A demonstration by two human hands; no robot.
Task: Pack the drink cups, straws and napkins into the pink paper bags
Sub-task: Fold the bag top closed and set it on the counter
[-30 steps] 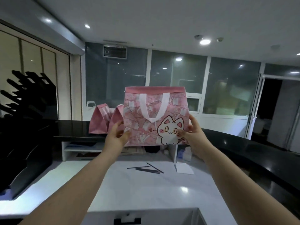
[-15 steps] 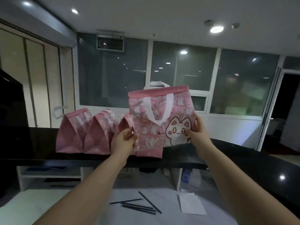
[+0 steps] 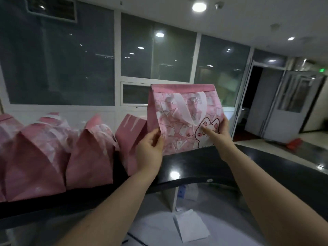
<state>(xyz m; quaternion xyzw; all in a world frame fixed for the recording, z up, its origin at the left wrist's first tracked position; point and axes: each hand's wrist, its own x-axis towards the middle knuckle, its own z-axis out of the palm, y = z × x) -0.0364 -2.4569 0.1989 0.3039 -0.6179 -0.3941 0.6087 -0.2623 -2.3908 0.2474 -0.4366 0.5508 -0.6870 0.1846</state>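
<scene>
Lowered pink bag (image 3: 184,121) meets counter (image 3: 230,166), base partly hidden.

A paper bag (image 3: 179,121) stands upright over the raised table (image 3: 204,167), the left grip (image 3: 150,150) pinching its lower left edge and the right grip (image 3: 220,134) its lower right edge; whether its base touches the top cannot be told. Left of it a row of bags (image 3: 88,157) stands on the same table, the nearest bag (image 3: 131,137) just beside the held one, with windows (image 3: 156,54) behind them all. Below and in front, a paper sheet (image 3: 190,226) lies on the lower table (image 3: 156,219).
</scene>
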